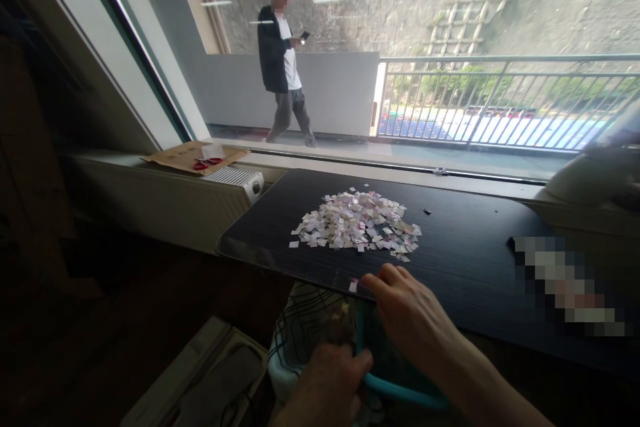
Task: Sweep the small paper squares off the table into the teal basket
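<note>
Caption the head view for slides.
Right hand at the edge of a dark table heaped with small pale pieces; left hand lower.

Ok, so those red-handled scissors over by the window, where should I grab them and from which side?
Probably by the red handles, reaching down from above on the room side. They appear to lie flat on the brown paper, close to its near edge, with the handles showing clearly. The blades are hard to make out, so keep your grip on the red.

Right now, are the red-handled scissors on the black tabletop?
No, the red-handled scissors lie on brown paper apart from the black tabletop, which bears the pile of paper squares.
</note>
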`<action>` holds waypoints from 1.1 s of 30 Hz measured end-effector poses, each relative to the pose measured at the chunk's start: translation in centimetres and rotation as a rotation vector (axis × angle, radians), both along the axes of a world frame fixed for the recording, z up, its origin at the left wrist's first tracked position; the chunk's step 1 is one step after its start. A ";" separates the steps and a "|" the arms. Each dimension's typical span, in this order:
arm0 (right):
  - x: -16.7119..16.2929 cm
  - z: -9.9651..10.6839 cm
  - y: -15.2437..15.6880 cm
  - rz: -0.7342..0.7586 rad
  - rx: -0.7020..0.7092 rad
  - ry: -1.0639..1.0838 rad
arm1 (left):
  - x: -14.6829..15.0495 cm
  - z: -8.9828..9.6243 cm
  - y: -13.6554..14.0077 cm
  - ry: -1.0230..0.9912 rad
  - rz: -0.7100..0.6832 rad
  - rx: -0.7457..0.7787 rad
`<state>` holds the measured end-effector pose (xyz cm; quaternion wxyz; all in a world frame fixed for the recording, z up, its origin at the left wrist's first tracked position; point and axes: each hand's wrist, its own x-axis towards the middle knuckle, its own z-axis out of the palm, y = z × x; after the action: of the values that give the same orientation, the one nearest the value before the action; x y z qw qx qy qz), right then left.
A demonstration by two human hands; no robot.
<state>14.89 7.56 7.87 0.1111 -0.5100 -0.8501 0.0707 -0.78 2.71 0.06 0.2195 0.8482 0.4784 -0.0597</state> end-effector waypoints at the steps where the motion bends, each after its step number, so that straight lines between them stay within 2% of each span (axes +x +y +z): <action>1: -0.5 0.0 -0.6 0.020 -0.008 0.011 | 0.0 -0.1 0.0 0.000 0.006 0.007; 5: 0.0 0.3 -1.3 0.043 -0.011 0.062 | -0.1 0.1 -0.2 0.002 0.036 -0.001; 7: 1.9 0.4 0.0 -0.033 0.040 0.041 | -0.1 0.4 -0.2 0.017 0.046 -0.012; 9: 4.5 0.4 2.1 -0.175 0.126 -0.012 | 0.0 0.7 -0.2 0.044 0.059 -0.017; 11: 6.6 0.2 4.0 -0.273 0.141 -0.061 | 0.1 0.8 -0.1 0.076 0.061 -0.030; 14: 8.2 -0.3 4.9 -0.228 0.118 -0.088 | 0.4 0.6 0.3 0.121 0.036 -0.059; 18: 8.4 -0.5 3.4 -0.122 0.120 -0.082 | 0.6 0.5 0.6 0.137 0.021 -0.049; 22: 8.9 -0.1 2.5 -0.172 0.126 -0.094 | 0.4 0.4 0.5 0.140 0.010 -0.045; 26: 9.2 0.3 2.4 -0.132 0.087 -0.098 | 0.3 0.2 0.4 0.144 0.008 -0.058; 33: 8.7 1.0 2.3 -0.160 0.066 -0.107 | 0.5 0.7 0.3 0.159 0.003 -0.048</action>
<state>23.60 9.84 8.91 0.0874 -0.5752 -0.8133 0.0064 -0.29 3.05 0.77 0.2011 0.8345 0.4941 -0.1376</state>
